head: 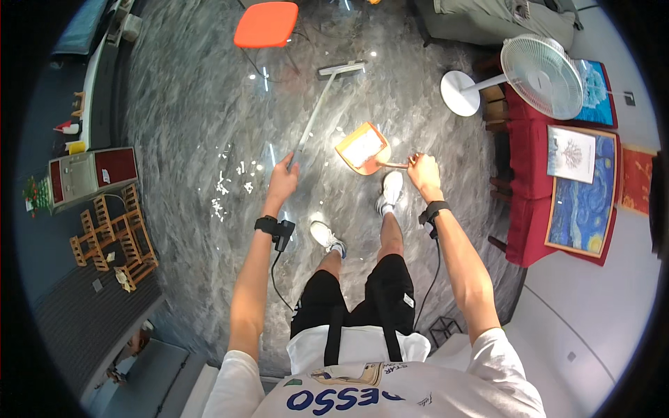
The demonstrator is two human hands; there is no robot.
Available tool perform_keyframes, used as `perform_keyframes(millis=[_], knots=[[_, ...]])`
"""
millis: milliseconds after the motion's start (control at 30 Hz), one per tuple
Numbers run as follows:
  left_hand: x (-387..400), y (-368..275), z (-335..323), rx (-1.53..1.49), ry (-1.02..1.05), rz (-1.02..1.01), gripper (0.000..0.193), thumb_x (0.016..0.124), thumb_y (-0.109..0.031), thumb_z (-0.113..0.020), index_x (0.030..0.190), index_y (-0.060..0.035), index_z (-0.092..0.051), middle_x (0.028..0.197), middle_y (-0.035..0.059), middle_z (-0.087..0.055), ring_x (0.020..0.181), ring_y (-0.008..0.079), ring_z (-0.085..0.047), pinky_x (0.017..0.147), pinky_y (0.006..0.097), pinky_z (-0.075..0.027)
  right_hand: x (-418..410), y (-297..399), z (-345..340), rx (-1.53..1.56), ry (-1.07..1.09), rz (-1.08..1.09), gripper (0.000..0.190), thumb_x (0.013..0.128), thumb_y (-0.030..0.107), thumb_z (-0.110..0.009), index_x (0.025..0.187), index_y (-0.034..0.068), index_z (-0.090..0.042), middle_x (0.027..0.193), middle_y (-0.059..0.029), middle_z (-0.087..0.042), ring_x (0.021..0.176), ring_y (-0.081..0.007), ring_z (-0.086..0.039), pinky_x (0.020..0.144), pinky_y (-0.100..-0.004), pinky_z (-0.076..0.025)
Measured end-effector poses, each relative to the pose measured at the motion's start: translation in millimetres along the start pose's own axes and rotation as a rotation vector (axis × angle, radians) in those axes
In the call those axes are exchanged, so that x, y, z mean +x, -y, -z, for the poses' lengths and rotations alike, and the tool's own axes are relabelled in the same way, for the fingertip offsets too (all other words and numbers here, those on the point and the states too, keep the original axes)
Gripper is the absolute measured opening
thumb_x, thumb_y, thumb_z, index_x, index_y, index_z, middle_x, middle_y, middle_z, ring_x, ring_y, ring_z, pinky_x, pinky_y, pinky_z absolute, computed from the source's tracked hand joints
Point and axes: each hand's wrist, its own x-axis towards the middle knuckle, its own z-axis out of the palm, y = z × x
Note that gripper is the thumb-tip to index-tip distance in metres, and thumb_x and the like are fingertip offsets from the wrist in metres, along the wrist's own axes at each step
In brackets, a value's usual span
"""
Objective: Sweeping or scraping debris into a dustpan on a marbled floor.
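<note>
My left hand [282, 182] is closed around the grey handle of a long-handled floor mop or squeegee [318, 109]. Its wide, flat head [342, 69] rests on the floor ahead, close to an orange chair. In my right hand [424, 171] is the handle of an orange dustpan [369, 166]. The pan lies just in front of my right shoe, and white scraps [363, 148] fill much of it; glare hides their detail. More white scraps [222, 184] are scattered on the floor left of my left hand, with a few small bits near the dustpan.
An orange chair [266, 25] stands ahead. At right are a white pedestal fan [460, 93] and red-covered seats [530, 193] bearing framed pictures [583, 209]. A wooden rack [112, 235] and a cabinet [94, 175] line the left. The floor [183, 130] is grey marbled and shiny.
</note>
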Motion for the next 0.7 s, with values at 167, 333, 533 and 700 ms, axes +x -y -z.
perform_keyframes(millis=[167, 333, 533, 700], knots=[[72.3, -11.0, -38.6, 0.192, -0.248, -0.352, 0.043, 0.085, -0.016, -0.052, 0.125, 0.0017, -0.047, 0.067, 0.0102, -0.060, 0.056, 0.0183, -0.055, 0.056, 0.0329, -0.042, 33.3, -5.0, 13.1, 0.015, 0.089, -0.028, 0.030, 0.082, 0.028, -0.056, 0.083, 0.000, -0.065, 0.080, -0.0216, -0.063, 0.078, -0.0369, -0.063, 0.070, -0.0443, -0.051], [138.8, -90.0, -75.0, 0.113, -0.190, -0.090, 0.044, 0.084, -0.016, -0.051, 0.125, 0.0013, -0.047, 0.075, 0.0197, -0.064, 0.071, 0.0258, -0.063, 0.070, 0.0382, -0.047, 34.5, 4.1, 23.1, 0.103, 0.147, -0.032, 0.032, 0.079, 0.033, -0.060, 0.078, 0.001, -0.064, 0.078, -0.0181, -0.064, 0.072, -0.0348, -0.064, 0.068, -0.0435, -0.052], [195.2, -122.3, -118.9, 0.004, -0.140, 0.113, 0.044, 0.083, -0.013, -0.050, 0.125, 0.0002, -0.047, 0.075, 0.0218, -0.063, 0.065, 0.0254, -0.062, 0.064, 0.0373, -0.047, 14.4, 13.6, 8.4, 0.149, 0.177, -0.030, 0.032, 0.080, 0.036, -0.057, 0.074, 0.004, -0.059, 0.076, -0.0112, -0.061, 0.072, -0.0358, -0.062, 0.064, -0.0442, -0.050], [134.1, -72.8, -156.8, 0.110, -0.261, -0.078, 0.046, 0.084, -0.015, -0.047, 0.129, -0.0055, -0.043, 0.077, 0.0259, -0.059, 0.068, 0.0298, -0.061, 0.064, 0.0374, -0.045, 11.8, 28.1, 10.1, 0.179, 0.182, -0.054, 0.031, 0.078, 0.034, -0.058, 0.073, 0.004, -0.059, 0.074, -0.0132, -0.062, 0.067, -0.0362, -0.061, 0.062, -0.0448, -0.050]])
